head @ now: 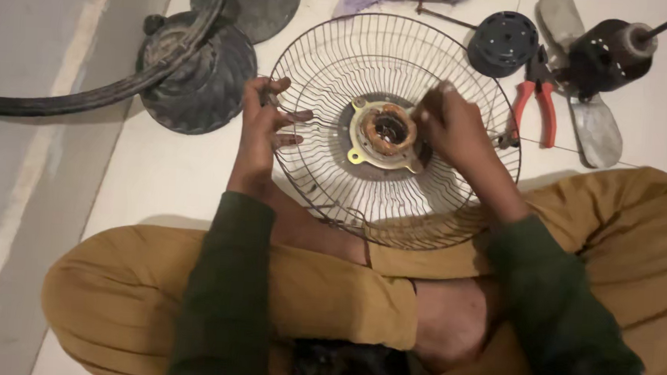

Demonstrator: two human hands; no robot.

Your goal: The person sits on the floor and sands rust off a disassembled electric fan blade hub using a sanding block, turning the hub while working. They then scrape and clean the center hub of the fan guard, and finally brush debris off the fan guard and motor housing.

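Note:
A round wire fan guard lies on the floor in front of my crossed legs. At its centre sits a motor stator with copper windings in a yellowish metal frame. My left hand grips the guard's left rim, fingers curled through the wires. My right hand rests at the stator's right edge with fingers pinched together; whether it holds a small part is hidden.
Red-handled pliers lie right of the guard. A black motor cover, a motor with a shaft and a grey fan blade sit at the back right. A dark round fan base and a curved black tube lie left.

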